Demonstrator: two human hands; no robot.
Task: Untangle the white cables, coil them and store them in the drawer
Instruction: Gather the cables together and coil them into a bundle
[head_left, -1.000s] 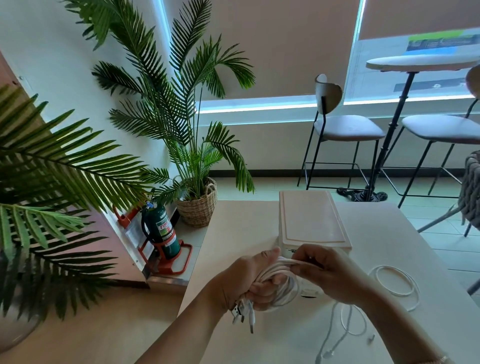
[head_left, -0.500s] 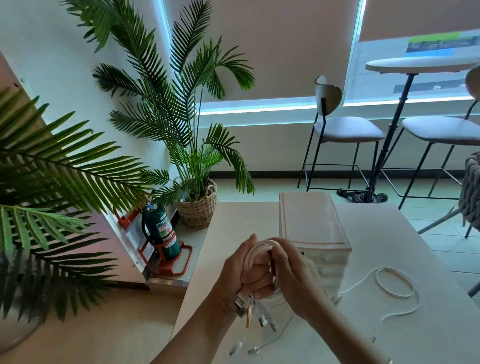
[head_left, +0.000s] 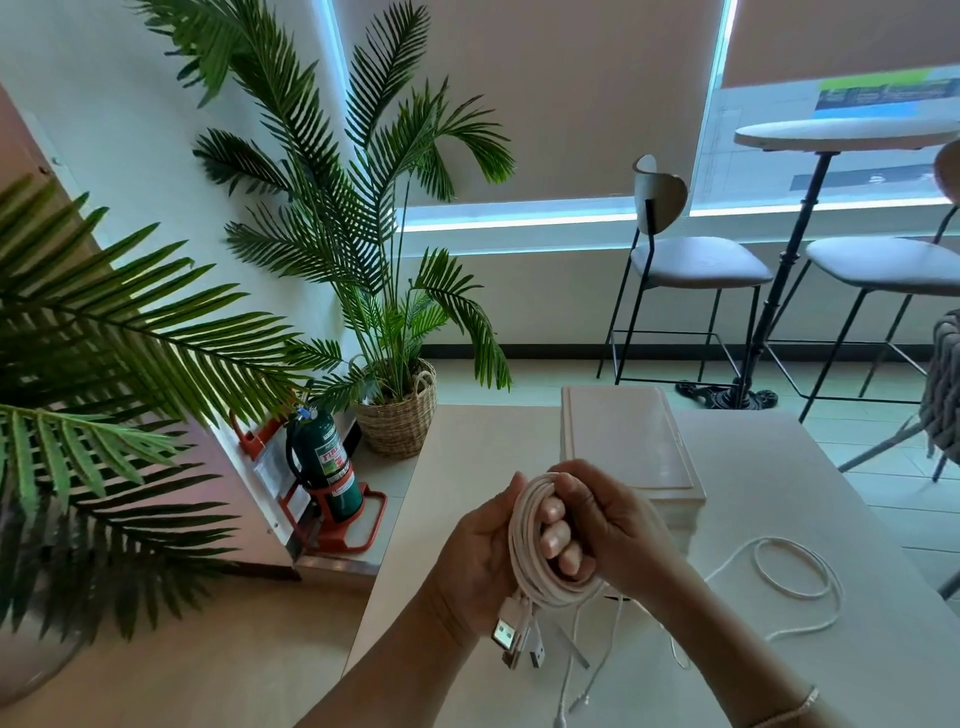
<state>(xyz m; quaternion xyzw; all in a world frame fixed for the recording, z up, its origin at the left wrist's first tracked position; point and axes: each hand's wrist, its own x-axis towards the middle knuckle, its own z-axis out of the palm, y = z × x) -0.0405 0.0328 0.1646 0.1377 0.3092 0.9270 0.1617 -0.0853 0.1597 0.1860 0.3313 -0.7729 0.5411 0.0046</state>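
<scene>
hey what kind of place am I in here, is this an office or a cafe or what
Probably an office lounge or café-style break area, though it's hard to be sure: a tall round table with bar stools, potted palms, and a floor-mounted fire extinguisher all suggest a commercial interior.

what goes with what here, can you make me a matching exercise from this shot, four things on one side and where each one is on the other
Things
1. coiled white cables
2. loose white cable
3. fire extinguisher
4. drawer box

Places
A. on the floor in a red stand
B. lying on the table to the right
C. on the table beyond the hands
D. held in the left hand and the right hand

Pairs: 1-D, 2-B, 3-A, 4-C
</scene>
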